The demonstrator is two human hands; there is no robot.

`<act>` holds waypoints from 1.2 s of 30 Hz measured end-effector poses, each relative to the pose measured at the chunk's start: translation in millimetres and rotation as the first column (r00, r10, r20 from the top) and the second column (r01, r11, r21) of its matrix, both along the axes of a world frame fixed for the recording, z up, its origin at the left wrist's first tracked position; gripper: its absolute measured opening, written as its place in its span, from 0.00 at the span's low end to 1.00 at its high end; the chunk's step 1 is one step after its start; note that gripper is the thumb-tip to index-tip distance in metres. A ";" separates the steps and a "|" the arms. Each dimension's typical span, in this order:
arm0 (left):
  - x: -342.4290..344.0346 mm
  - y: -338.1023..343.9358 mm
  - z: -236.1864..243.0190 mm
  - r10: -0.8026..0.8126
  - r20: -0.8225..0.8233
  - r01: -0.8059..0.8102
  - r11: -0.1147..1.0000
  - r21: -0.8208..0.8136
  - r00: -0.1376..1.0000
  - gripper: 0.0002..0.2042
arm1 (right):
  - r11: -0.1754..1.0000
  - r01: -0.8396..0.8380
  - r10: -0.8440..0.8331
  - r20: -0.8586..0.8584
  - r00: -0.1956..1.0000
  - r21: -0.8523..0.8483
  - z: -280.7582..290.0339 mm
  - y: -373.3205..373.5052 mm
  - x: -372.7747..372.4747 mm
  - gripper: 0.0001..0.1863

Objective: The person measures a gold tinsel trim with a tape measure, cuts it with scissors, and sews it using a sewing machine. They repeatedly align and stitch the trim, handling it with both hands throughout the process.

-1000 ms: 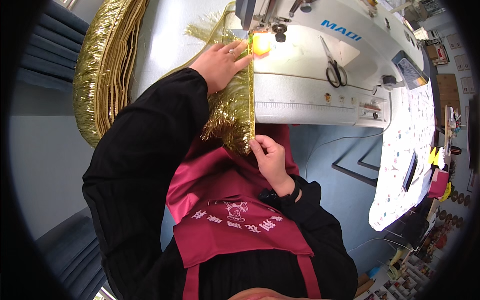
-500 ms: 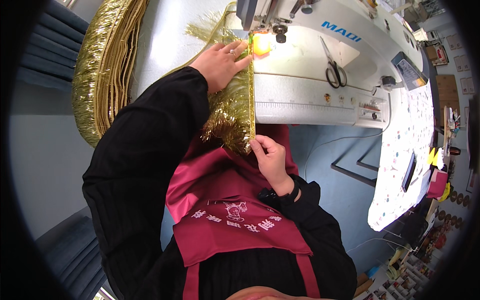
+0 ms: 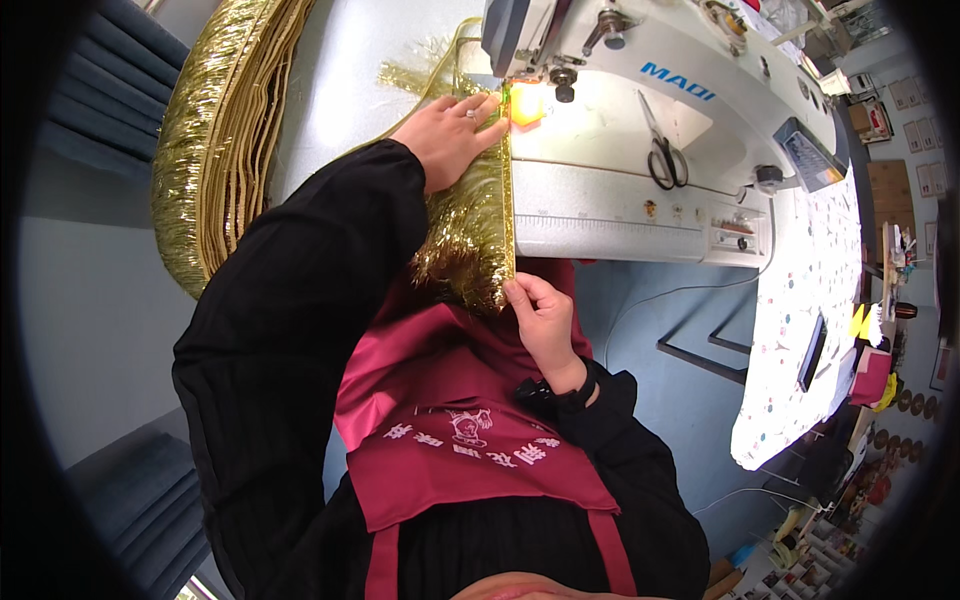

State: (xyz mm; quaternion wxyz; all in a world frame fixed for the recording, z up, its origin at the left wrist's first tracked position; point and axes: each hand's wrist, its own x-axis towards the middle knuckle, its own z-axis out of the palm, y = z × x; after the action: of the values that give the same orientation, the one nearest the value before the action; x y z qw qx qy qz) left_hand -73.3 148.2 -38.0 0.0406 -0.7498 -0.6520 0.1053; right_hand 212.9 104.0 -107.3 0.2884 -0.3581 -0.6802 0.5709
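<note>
A gold tinsel fringe trim (image 3: 455, 240) runs from under the head of a white sewing machine (image 3: 600, 60) toward me, its straight band on the right and its strands spread to the left. My left hand (image 3: 455, 140) lies flat on the strands and band just short of the needle area, fingers stretched out. At the band's near end, beyond the bed's front edge, my right hand (image 3: 545, 320) pinches the trim between thumb and fingers. The needle and presser foot are too small to make out under the lit head.
A thick folded stack of gold fringe (image 3: 225, 150) stands at the left of the table. Black-handled scissors (image 3: 665, 155) lie on the machine bed, right of the needle. A patterned white tabletop (image 3: 800, 350) extends at the right, with a dark flat object (image 3: 813, 352) on it.
The whole view has shifted slightly, so the machine sits a little lower. Both hands keep about the same places on the fringe trim.
</note>
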 end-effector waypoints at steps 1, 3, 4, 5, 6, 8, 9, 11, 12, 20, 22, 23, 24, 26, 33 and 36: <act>-0.2 0.4 -0.5 0.001 -0.005 -0.001 1.000 -0.001 1.000 0.28 | 1.000 -0.001 0.001 0.003 1.000 0.004 0.2 -0.1 0.1 0.10; -0.4 2.2 -1.3 0.001 -0.002 -0.001 1.000 0.005 1.000 0.28 | 1.000 0.003 -0.003 0.000 1.000 -0.023 0.3 1.4 -0.5 0.10; -0.8 2.7 -1.8 0.002 -0.001 -0.002 1.000 0.005 1.000 0.28 | 0.999 0.006 -0.006 -0.002 1.000 -0.036 0.2 2.1 -1.1 0.10; -1.3 2.9 -2.0 0.003 -0.007 -0.003 1.000 0.001 1.000 0.28 | 0.999 0.002 -0.001 0.008 1.000 -0.033 0.2 2.6 -1.9 0.10; -1.5 2.4 -2.6 0.004 -0.011 -0.004 1.000 -0.004 1.000 0.28 | 1.000 -0.003 0.004 0.021 1.000 -0.031 0.3 2.4 -1.8 0.10; -1.6 2.8 -3.8 0.010 -0.011 -0.010 1.000 0.002 1.000 0.28 | 1.000 0.004 -0.004 0.017 1.000 -0.028 0.4 3.5 -1.6 0.11; -1.4 3.1 -4.5 0.016 -0.007 -0.016 1.000 0.010 1.000 0.28 | 0.999 0.014 -0.015 0.000 1.000 -0.029 0.5 4.7 -1.5 0.11; -0.9 3.1 -4.8 0.021 -0.003 -0.020 1.000 0.023 1.000 0.28 | 1.000 0.016 -0.016 0.002 1.000 -0.027 0.7 6.4 -0.5 0.11; -0.2 3.3 -4.3 0.018 -0.003 -0.018 0.999 0.028 1.000 0.28 | 1.000 0.007 -0.007 0.022 1.000 -0.025 1.0 7.8 0.2 0.11; 9.2 -1.0 26.0 0.069 -0.077 -0.076 0.993 -0.088 0.995 0.33 | 0.996 -0.032 0.026 -0.072 0.997 -0.080 1.4 9.3 -2.2 0.12; 20.5 -14.2 35.5 0.125 -0.070 -0.129 0.990 -0.054 0.990 0.33 | 0.993 -0.044 0.034 -0.097 0.995 -0.106 2.5 8.7 -0.7 0.13; 29.1 -23.2 39.0 0.151 -0.072 -0.153 0.988 -0.025 0.986 0.33 | 0.992 -0.046 0.033 -0.105 0.994 -0.116 2.9 9.3 -0.4 0.14; 37.2 -36.5 42.6 0.114 -0.035 -0.112 0.992 0.054 0.993 0.31 | 0.997 -0.038 0.031 -0.100 0.995 -0.065 2.7 9.7 -1.1 0.17; 54.8 -62.0 47.3 0.069 0.007 -0.070 0.993 0.093 0.998 0.26 | 0.997 -0.006 0.003 -0.038 0.999 -0.076 2.9 10.1 0.4 0.17; 103.9 -103.5 23.3 0.031 0.317 -0.104 0.971 0.216 0.948 0.25 | 0.986 0.079 -0.088 0.059 0.994 0.147 -7.3 10.5 -0.8 0.10; 106.3 -108.9 8.8 0.028 0.358 -0.136 0.951 0.279 0.933 0.26 | 0.971 0.094 -0.107 0.049 0.993 0.222 -9.0 9.5 -0.8 0.07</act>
State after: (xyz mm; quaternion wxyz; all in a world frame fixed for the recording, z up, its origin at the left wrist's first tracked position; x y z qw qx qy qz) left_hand 33.0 39.3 -29.2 0.0326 -0.7134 -0.6882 -0.1280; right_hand 212.1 113.5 -116.3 0.3340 -0.3751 -0.7284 0.4660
